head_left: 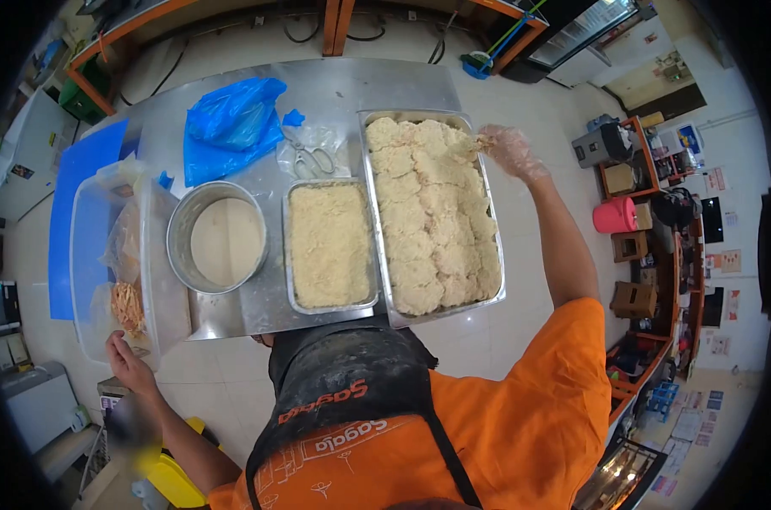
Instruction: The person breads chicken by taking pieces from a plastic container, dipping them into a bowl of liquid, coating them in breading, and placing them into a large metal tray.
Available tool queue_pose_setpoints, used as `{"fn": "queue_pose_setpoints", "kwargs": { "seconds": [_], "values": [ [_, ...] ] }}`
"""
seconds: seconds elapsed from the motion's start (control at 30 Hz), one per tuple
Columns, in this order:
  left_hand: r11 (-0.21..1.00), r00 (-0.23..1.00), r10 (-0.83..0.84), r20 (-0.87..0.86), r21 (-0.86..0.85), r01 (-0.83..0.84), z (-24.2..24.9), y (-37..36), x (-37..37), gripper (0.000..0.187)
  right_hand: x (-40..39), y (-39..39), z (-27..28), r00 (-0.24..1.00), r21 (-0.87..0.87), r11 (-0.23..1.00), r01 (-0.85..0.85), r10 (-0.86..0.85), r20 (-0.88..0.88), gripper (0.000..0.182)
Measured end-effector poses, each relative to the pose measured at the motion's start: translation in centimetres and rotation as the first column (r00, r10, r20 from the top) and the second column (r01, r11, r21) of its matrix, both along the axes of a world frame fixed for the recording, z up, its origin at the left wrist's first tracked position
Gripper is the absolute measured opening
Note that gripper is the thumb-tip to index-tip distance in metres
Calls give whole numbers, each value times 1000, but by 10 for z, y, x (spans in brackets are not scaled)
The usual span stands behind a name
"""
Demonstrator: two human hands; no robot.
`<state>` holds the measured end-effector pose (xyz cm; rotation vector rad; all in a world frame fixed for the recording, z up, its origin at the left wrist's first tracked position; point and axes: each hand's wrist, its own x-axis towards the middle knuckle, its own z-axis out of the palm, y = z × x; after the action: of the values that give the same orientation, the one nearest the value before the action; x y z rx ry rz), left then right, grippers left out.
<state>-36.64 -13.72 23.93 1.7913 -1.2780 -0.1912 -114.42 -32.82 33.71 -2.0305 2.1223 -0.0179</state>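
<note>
Through the head camera I watch a right hand in a clear plastic glove [511, 153] at the far outer corner of a long rectangular steel tray [453, 308], its fingers bent over the edge beside the mound; at this size I cannot tell whether they grip anything. The pale, crumb-coated pieces [436, 212] packed in that tray spread leftward from the hand and back toward the wearer's body.

Farther left of the gloved hand, I see a smaller steel tray of pale yellowish powder [331, 246], then a round steel pan [181, 242] of smooth cream-coloured liquid [226, 242]. Silver scissors [317, 160] and a crumpled blue plastic bag [232, 127] lie to that hand's left, beyond the containers.

The bare left hand [132, 367] is open, fingers extended, at the near end of a translucent plastic bin [166, 280]. Just beyond its fingertips, pale orange shreds [127, 308] sit inside the bin.
</note>
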Motion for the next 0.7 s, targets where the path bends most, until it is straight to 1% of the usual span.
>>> {"fn": "queue_pose_setpoints", "kwargs": {
  "seconds": [0.03, 0.1, 0.13, 0.2, 0.27, 0.3, 0.33, 0.4, 0.43, 0.5, 0.53, 0.6, 0.63, 0.7],
  "values": [
    [1000, 999, -7, 40, 1, 7, 1, 0, -16, 29, -13, 1, -11, 998, -13, 998, -54, 54, -35, 25],
    [998, 998, 52, 17, 45, -53, 4, 2, -29, 29, -37, 5, -51, 980, -34, 984, -173, 169, -107, 24],
    [994, 996, 83, 7, 66, -84, 5, 3, -31, 29, -44, 11, -69, 974, -37, 980, -195, 189, -125, 22],
    [993, 994, 91, 59, 70, -95, 4, 1, -28, 30, -54, 31, -105, 961, -44, 971, -234, 225, -162, 19],
    [988, 991, 106, 78, 105, -113, 2, 3, -22, 31, -69, 51, -148, 947, -183, 934, -306, 278, -164, 19],
    [983, 991, 113, 72, 135, -122, 2, 3, -19, 31, -74, 60, -159, 940, -253, 908, -333, 298, -169, 20],
    [979, 991, 118, 65, 162, -127, 2, 1, -18, 31, -76, 68, -162, 958, -278, 917, -285, 278, -65, 20],
    [982, 990, 122, 72, 135, -130, 3, 0, -20, 31, -78, 80, -164, 962, -311, 933, -179, 232, 143, 20],
    [983, 990, 124, 73, 125, -132, 2, 1, -22, 31, -78, 86, -164, 961, -320, 913, -254, 276, 24, 19],
    [994, 985, 97, 144, 42, -104, 1, -2, -27, 32, -73, 89, -161, 910, -314, 857, -409, 355, -214, 19],
    [996, 980, 90, 180, -2, -91, 0, -3, -28, 33, -68, 89, -152, 918, -334, 855, -396, 359, -170, 18],
    [994, 986, 100, 135, 32, -105, 1, -3, -27, 33, -61, 87, -134, 926, -373, 850, -371, 370, -80, 16],
    [992, 988, 106, 112, 50, -112, 2, -1, -26, 33, -62, 83, -143, 933, -245, 901, -357, 329, -149, 17],
    [996, 985, 76, 152, 32, -81, 3, -2, -30, 32, -69, 77, -180, 914, 18, 959, -281, 274, -299, 20]
  ]
}}
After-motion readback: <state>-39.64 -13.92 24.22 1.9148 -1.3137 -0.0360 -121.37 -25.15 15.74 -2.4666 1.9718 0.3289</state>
